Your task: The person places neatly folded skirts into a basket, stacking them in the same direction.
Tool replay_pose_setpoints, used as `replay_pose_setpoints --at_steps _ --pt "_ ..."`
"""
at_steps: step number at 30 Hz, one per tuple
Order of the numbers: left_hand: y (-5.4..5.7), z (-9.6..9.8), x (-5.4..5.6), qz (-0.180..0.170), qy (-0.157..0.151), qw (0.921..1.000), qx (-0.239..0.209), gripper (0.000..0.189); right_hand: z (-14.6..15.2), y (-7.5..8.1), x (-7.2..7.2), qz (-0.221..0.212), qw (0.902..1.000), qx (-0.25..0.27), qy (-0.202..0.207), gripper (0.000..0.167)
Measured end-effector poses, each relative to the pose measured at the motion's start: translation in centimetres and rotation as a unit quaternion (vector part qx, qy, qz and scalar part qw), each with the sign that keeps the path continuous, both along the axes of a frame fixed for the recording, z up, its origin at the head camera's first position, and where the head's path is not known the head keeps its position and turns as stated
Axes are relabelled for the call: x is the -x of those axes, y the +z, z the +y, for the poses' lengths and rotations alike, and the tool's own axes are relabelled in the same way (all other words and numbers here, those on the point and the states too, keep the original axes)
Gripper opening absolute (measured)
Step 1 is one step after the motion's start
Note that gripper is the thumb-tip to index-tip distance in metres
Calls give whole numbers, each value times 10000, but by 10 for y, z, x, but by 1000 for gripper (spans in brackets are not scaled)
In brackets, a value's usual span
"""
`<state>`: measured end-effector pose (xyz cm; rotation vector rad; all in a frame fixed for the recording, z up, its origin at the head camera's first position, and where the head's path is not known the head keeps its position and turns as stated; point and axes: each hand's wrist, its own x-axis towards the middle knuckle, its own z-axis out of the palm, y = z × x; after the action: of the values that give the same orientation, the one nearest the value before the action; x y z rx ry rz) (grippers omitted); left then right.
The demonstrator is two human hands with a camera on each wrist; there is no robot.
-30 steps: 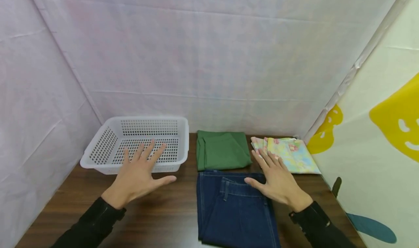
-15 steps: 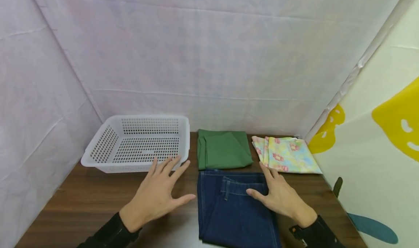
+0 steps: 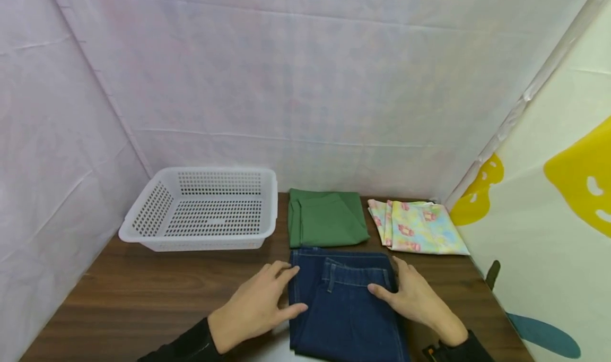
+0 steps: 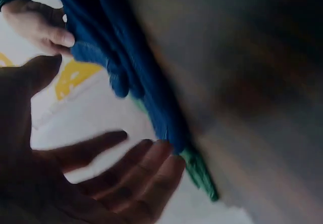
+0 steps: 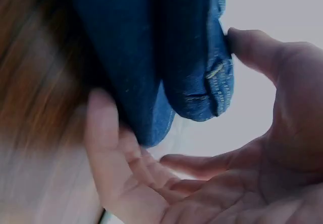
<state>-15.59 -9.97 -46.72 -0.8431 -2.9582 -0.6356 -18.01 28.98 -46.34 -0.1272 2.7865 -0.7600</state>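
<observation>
Dark blue folded jeans lie on the table between the two hands, waistband toward the back. At their left edge is my left hand, thumb apart from loosely bent fingers; in the left wrist view a gap shows between the thumb and the denim. My right hand is at the right edge. Its thumb lies against the top of the denim, and in the right wrist view its fingers reach along the lower side of the fold. Whether those fingertips are under the cloth is hard to tell.
Behind the jeans lies a folded green cloth. A folded floral cloth sits to its right. At the back left stands a white perforated plastic basket. White fabric walls enclose the brown wooden table.
My left hand has come from over the basket, right and nearer, to the jeans' left edge. My right hand has drawn back and lowered to their right edge. The cloths and basket stay put.
</observation>
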Motion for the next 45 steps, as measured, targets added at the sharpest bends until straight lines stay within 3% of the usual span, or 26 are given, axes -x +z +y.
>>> replay_pose_setpoints --at_steps 5,8,11,14,20,26,31,38,42,45 --pt "-6 11 6 -638 406 9964 -373 87 4 -2 0 -474 9974 451 -308 114" --pt "-9 16 10 -760 568 9935 -621 82 5 -4 1 -678 9934 838 -401 108" --pt "-11 20 15 -979 511 9895 -931 66 5 -6 3 -939 9865 1195 -607 106" --pt "-13 25 18 -1414 391 9815 -1228 56 4 -8 5 -1209 9792 1453 -744 106" --pt "-14 37 22 -2014 533 9691 -1319 94 1 -11 8 -1499 9744 1479 -788 117" --pt "-14 42 24 -2338 403 9639 -1212 94 -4 -20 7 -1657 9634 1866 -979 115" --pt "-14 45 27 -2555 338 9597 -1119 90 -6 -19 7 -1832 9411 2692 -913 107" --pt "-12 43 28 -2596 262 9579 -1199 80 -4 -16 7 -2517 8729 4168 -292 94" --pt "-10 41 29 -2638 225 9543 -1389 80 -5 -15 8 -2678 8566 4403 -275 100" --pt "-8 41 31 -2794 285 9477 -1516 87 -7 -14 8 -2748 8516 4454 -296 104"
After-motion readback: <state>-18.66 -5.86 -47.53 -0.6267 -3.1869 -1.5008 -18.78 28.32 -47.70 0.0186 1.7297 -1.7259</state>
